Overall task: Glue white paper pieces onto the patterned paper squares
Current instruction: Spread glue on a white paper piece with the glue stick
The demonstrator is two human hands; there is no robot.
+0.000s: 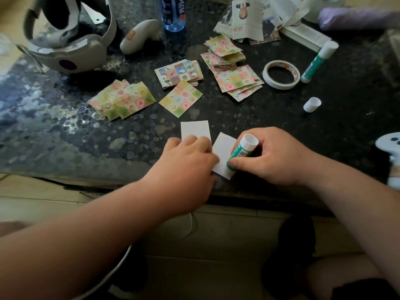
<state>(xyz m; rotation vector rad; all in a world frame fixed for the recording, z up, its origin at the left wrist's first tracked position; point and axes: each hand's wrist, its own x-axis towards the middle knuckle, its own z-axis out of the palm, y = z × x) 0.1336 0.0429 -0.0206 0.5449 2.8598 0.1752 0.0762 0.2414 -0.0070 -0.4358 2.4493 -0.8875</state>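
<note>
Two white paper pieces lie near the table's front edge. My left hand (190,156) presses flat fingers on the edges of the upright piece (194,129) and the tilted piece (223,151). My right hand (275,156) grips a green glue stick (242,151), its lower end down on the tilted piece. The stick's white cap (312,104) lies apart to the right. Patterned paper squares sit in piles further back: a fanned pile (122,99) at left, a single square (180,98), a stack (179,72) behind it, and larger piles (234,77) at right.
A roll of white tape (281,74) and a second, capped glue stick (319,61) lie at right. Behind are newspaper scraps (249,18), a blue bottle (173,11), a headset (65,40) and a controller (140,35). The dark speckled table's front edge (108,180) runs below my hands.
</note>
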